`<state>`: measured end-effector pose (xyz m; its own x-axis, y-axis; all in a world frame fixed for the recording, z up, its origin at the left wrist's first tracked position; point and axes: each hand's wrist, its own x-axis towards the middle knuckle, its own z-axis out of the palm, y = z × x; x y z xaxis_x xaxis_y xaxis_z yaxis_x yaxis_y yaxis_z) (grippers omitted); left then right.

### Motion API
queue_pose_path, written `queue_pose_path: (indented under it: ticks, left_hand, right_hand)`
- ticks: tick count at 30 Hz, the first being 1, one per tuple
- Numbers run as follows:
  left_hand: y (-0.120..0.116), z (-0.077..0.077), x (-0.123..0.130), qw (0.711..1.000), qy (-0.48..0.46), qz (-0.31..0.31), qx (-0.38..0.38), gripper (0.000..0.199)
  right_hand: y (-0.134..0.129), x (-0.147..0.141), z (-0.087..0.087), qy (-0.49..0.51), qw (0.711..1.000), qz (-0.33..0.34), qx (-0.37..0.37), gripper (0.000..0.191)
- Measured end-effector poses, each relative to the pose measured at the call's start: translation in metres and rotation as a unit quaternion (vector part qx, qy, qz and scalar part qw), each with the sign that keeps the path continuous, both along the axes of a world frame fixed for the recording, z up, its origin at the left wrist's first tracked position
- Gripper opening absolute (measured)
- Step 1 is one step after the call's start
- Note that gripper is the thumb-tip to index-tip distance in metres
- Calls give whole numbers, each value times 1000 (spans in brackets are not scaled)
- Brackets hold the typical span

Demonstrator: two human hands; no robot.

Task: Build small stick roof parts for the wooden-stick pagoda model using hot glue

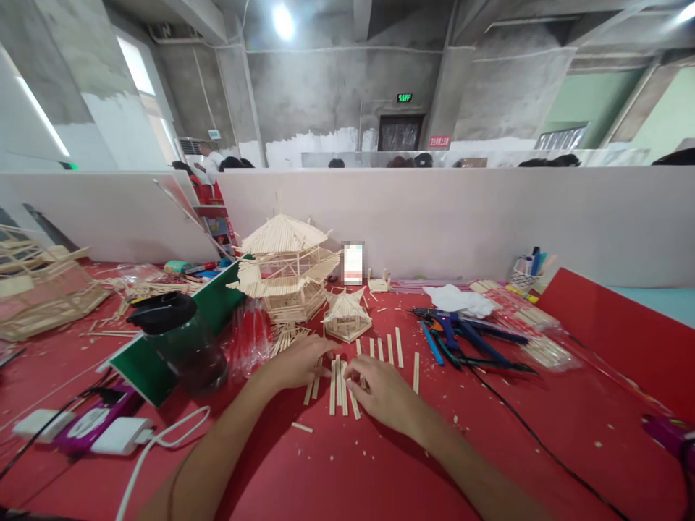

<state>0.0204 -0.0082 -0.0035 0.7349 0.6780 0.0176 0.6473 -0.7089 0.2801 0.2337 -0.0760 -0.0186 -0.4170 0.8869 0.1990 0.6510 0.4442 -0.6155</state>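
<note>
The step in hand looks like lining up loose strips side by side. The sticks point(332, 398) in work lie on the red surface point(347, 481) in the gap between the two grips, roughly parallel, their near ends uneven. The left grip point(305, 362) is bent over the left edge of this group, fingers curled; whether it pinches a stick cannot be told. The right grip point(383, 391) arches over the group's right edge, thumb and fingers bent and partly spread, fingertips at the sticks; whether they close on one is also unclear.

A paler pair point(315, 389) lies just under the left grip, and a spaced row point(399, 347) stretches beyond the right grip, with one lone stick point(416, 373) to its right. A short offcut point(302, 428) lies nearer the wearer than the left grip.

As a judgement, the next move calls for a light fingertip touch on one strip at a time, nudging its end level without disturbing its neighbours. The small pavilion point(347, 316) stands just beyond both grips, the tower point(287, 268) behind the left one, so forearms need care there. The glue gun point(448, 329) and pliers point(494, 347) rest well to the right of the right grip.
</note>
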Motion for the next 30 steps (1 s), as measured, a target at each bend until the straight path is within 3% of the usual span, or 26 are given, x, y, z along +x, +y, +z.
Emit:
queue_pose_path:
  ticks: [11,20,25,30]
  left_hand:
    - [2,2,-2,994,60,46,76,37]
    - [-20,20,9,985,145,21,87,35]
    - [-23,26,7,988,132,43,69,36]
    - [-25,15,2,989,89,54,101,42]
  right_hand:
    - [-1,1,1,-9,1000,-4,-3,12]
    - [0,2,2,-10,1000,6,5,12]
    - [0,2,4,-12,1000,15,20,13]
    - [-1,3,6,-23,999,14,28,14]
